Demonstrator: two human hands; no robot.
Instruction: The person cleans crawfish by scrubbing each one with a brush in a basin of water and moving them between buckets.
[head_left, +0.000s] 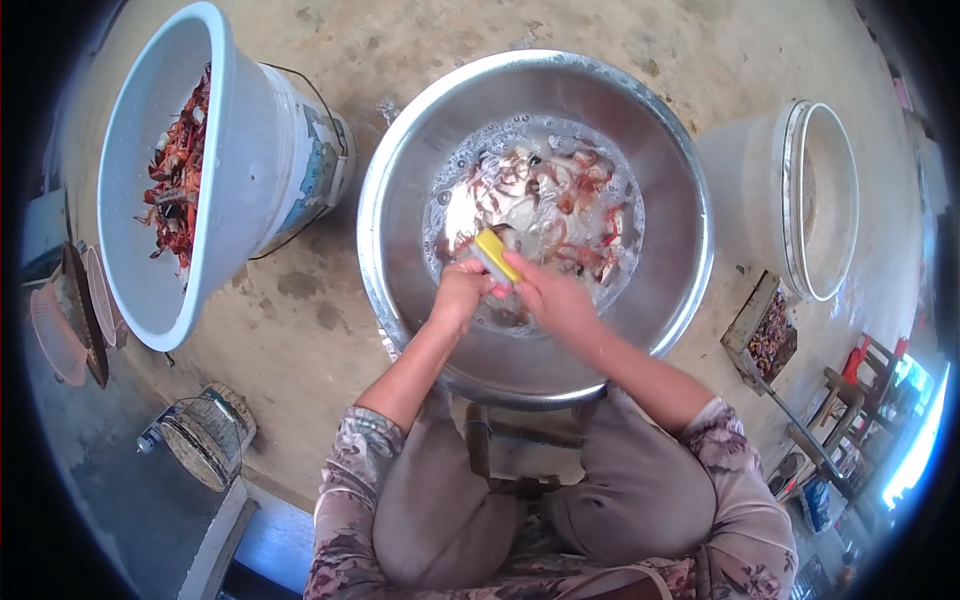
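A wide stainless steel basin (660, 225) stands before me, holding foamy water and crayfish pieces (555, 195), pale and reddish. Over its near side my right hand (559, 300) grips a yellow-backed scrub brush (495, 253), its pale side turned down to the left. My left hand (463, 289) meets the brush's near end from the left, fingertips curled together. A small dark item shows just beyond the brush; whether my left hand holds a crayfish is hidden by the brush and fingers.
At left a light blue plastic basin (247, 165) of red crayfish rests tilted-looking on a bucket (322, 157). A white bucket (750, 180) stands at right, near a long-handled dustpan (739, 349) with debris. A small lidded pail (199, 450) stands at lower left, wooden stools (844, 390) at lower right.
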